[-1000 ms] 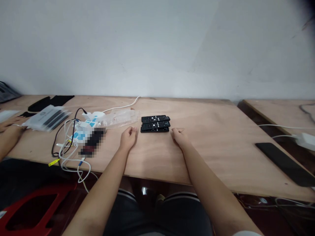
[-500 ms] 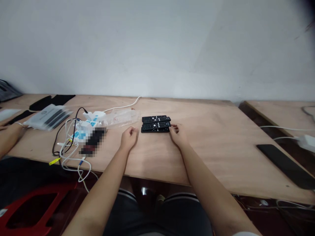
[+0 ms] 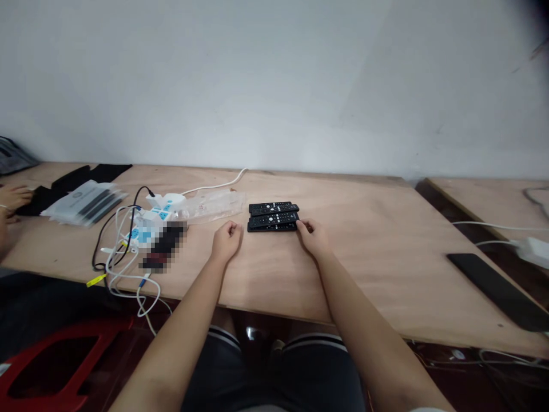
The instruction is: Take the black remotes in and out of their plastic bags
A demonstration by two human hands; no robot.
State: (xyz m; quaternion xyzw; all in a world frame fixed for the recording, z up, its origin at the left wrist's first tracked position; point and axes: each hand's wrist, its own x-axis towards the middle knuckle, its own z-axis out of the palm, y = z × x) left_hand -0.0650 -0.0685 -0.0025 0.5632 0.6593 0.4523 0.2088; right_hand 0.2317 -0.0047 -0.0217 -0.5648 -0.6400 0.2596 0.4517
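Several black remote controls [image 3: 273, 219] lie overlapping in a small pile on the wooden table [image 3: 377, 257], their button sides up. My right hand [image 3: 314, 237] is at the pile's right end, with its thumb and fingers closed on the end of the upper front remote. To the left of the pile, apart from it, my left hand [image 3: 226, 239] rests on the table with its fingers curled in and nothing visible in them.
A clear plastic bag [image 3: 214, 207] lies behind my left hand. Left of it are a white power strip [image 3: 141, 234], tangled cables and a pixelated dark object [image 3: 165, 246]. Plastic-wrapped packets [image 3: 83, 203] sit near another person's hand [image 3: 15, 197]. A black slab [image 3: 497, 290] lies at right.
The fingers of my right hand have shifted slightly at the remote's end. My left hand and the pile look almost unchanged. The other person's hand at far left has moved away from me.
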